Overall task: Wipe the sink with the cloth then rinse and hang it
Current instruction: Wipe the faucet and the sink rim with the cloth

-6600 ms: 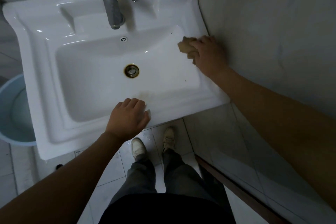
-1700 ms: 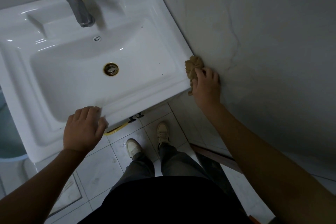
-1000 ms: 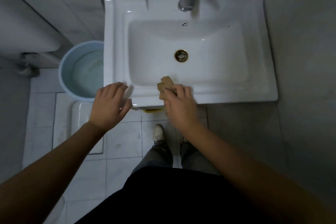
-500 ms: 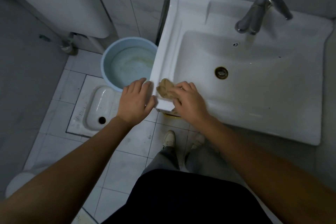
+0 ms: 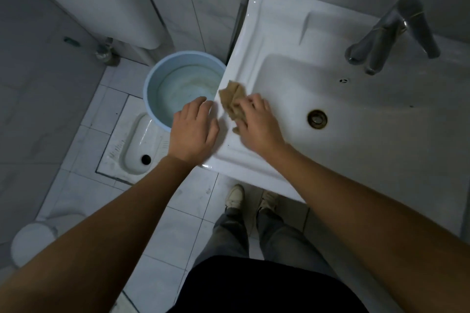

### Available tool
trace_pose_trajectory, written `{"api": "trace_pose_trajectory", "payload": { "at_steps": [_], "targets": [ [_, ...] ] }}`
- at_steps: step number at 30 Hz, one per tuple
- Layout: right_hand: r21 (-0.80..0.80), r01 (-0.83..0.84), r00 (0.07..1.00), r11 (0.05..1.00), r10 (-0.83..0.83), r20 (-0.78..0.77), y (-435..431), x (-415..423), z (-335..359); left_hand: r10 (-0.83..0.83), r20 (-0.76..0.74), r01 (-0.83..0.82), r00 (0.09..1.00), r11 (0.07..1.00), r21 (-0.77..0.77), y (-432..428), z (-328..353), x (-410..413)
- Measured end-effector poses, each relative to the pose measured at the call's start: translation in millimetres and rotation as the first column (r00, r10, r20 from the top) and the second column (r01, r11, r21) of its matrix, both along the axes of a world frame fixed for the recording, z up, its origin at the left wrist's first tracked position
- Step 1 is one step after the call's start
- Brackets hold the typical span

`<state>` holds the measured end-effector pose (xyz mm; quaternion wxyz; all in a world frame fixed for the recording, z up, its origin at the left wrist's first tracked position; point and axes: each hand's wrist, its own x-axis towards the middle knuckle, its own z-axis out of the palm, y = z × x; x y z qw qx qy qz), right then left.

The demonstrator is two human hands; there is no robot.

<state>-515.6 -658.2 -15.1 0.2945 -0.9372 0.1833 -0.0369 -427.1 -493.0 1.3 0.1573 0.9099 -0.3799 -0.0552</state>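
A white ceramic sink (image 5: 277, 40) fills the right of the head view, with a brass drain (image 5: 317, 118) in its basin and a grey metal tap (image 5: 389, 33) at the back. My right hand (image 5: 256, 124) presses a crumpled tan cloth (image 5: 232, 101) flat on the sink's left rim. The cloth sticks out past my fingertips toward the rim's outer edge. My left hand (image 5: 194, 129) rests at the sink's left edge, just beside the cloth, fingers loosely apart and holding nothing.
A light blue bucket (image 5: 152, 79) with water stands on the floor against the sink's left side. A squat toilet pan (image 5: 134, 145) is set in the tiled floor, below a white cistern (image 5: 101, 0). My shoes (image 5: 235, 195) stand under the sink's front edge.
My right hand has carried the cloth from the sink's right side, along the front rim, round the near left corner and up the left rim. My left hand followed to the left edge.
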Motion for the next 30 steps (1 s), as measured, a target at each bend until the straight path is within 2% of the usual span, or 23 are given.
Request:
{"api": "trace_pose_trajectory", "payload": {
  "at_steps": [4, 9, 11, 15, 20, 25, 30],
  "targets": [
    [-0.14, 0.143, 0.987, 0.98, -0.152, -0.053, -87, 74, -1, -0.153, 0.072, 0.149, 0.986, 0.987, 0.056, -30, -7, 5],
    [-0.249, 0.036, 0.994, 0.968, -0.061, -0.093, -144, 98, 7, -0.203, 0.082, 0.193, 0.976, 0.975, 0.112, -59, -20, 17],
    [-0.235, 0.016, 0.997, 0.972, -0.034, -0.072, -147, 83, 5, -0.184, 0.074, 0.18, 0.98, 0.982, 0.061, -60, -23, 16],
    [-0.155, 0.316, 0.948, 0.936, -0.316, 0.026, -170, 36, -3, -0.183, 0.067, 0.185, 0.981, 0.983, -0.02, -61, -25, 16],
    [-0.177, 0.489, 0.867, 0.854, -0.498, -0.009, -195, 27, -8, -0.199, 0.018, 0.199, 0.98, 0.98, -0.024, -63, -23, 19],
    [-0.197, 0.539, 0.824, 0.819, -0.561, -0.075, -187, 65, -6, -0.209, 0.032, 0.21, 0.977, 0.977, -0.034, -66, -22, 19],
    [-0.193, 0.468, 0.87, 0.862, -0.488, -0.067, -182, 60, -5, -0.212, 0.012, 0.212, 0.977, 0.977, -0.024, -68, -21, 20]
  ]
}}
